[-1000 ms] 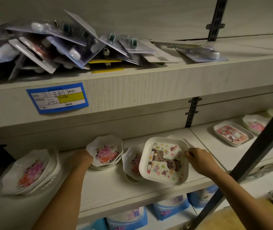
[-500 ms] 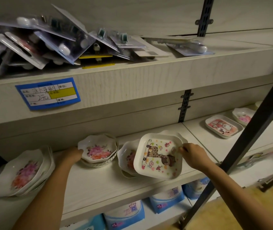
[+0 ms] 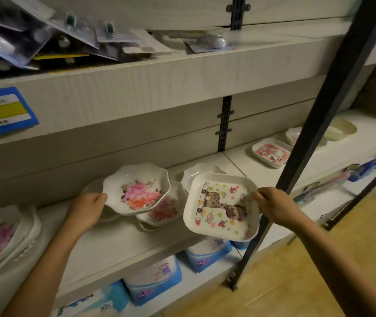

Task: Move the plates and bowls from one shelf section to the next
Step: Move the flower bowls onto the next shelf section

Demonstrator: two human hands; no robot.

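Risk, as I judge it: both dishes are pinched at one edge only and tilted. The square giraffe plate [image 3: 221,207] hangs out past the front lip of the shelf [image 3: 114,245]; a slack grip would drop it to the floor. The dark upright post [image 3: 315,124] stands between me and the right-hand section, so a wide swing could clip it.

My right hand [image 3: 274,207] is clenched on the plate's right rim. My left hand [image 3: 86,209] grasps the left edge of a scalloped floral bowl [image 3: 136,188], raised just above the remaining floral bowls [image 3: 162,209].
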